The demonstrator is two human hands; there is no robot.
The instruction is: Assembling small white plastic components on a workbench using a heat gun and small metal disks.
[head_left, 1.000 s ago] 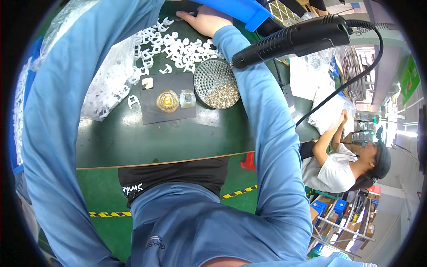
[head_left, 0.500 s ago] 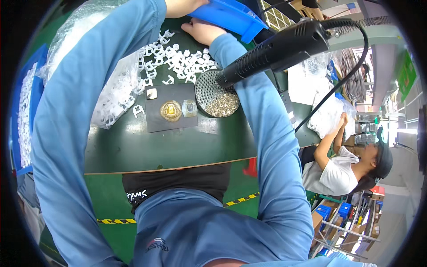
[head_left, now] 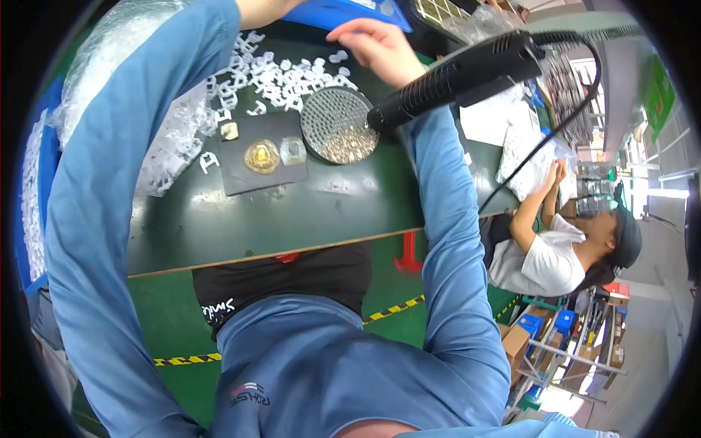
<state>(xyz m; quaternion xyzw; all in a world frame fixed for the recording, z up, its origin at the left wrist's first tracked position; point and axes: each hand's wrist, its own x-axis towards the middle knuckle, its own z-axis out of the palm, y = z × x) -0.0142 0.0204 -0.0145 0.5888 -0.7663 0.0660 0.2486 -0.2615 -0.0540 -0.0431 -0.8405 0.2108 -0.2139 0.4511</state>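
Note:
At the top edge, my left hand (head_left: 261, 10) is beside a blue plastic bin (head_left: 332, 16); its fingers are cut off, so its grip cannot be made out. My right hand (head_left: 378, 50) is just below the bin, fingers stretched to the left and apart, nothing in them. White plastic clip-like parts (head_left: 281, 82) lie heaped below both hands. A round dimpled dish (head_left: 328, 117) holds many tiny metal pieces, perhaps screws (head_left: 350, 146). Over its right side and my right wrist hangs a black handheld power tool (head_left: 460, 77) with a cable.
A dark mat (head_left: 244, 179) bears an amber-centred clear lump (head_left: 261, 155), a clear block (head_left: 293, 151) and a small whitish piece (head_left: 229, 131). Clear plastic bags (head_left: 171, 150) lie left, by a blue tray (head_left: 47, 175) of white parts. A co-worker (head_left: 544, 252) sits right.
My right hand has come away from the blue bin toward the right, its fingers now free. The bin has shifted up and left, and the left hand has moved left. The whole view has shifted slightly.

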